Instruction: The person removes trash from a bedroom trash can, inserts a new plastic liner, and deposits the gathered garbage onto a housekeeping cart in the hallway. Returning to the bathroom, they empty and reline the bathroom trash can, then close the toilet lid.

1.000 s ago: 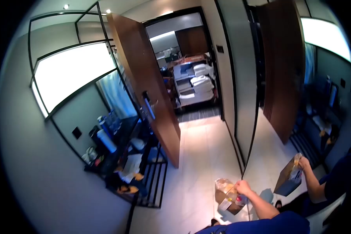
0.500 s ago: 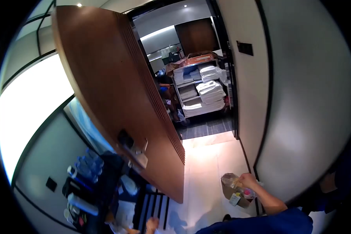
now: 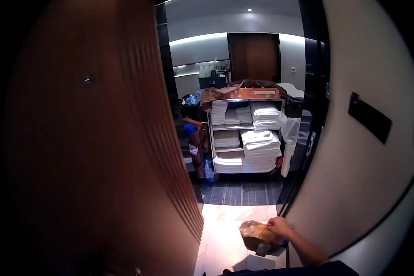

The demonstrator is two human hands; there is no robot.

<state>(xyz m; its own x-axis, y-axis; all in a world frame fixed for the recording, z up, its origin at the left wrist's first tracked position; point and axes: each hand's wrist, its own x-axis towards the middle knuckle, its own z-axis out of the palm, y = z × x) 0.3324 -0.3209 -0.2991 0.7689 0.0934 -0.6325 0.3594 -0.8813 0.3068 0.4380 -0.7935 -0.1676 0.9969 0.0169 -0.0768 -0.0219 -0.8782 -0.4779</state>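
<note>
The doorway (image 3: 315, 69) has been neared, and the cart (image 3: 232, 128) of white cloths (image 3: 262, 147) is faced. The box (image 3: 250, 241) is held above the floor (image 3: 216, 239), with the right hand's (image 3: 279, 227) grip closed on its top edge; the left hand's grip cannot be told.

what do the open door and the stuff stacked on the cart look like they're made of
Door: probably wood or veneer, brown and low-sheen, with visible grain and grooves. Stacked linens: likely cotton cloth, white and matte, with soft folded edges.
</note>
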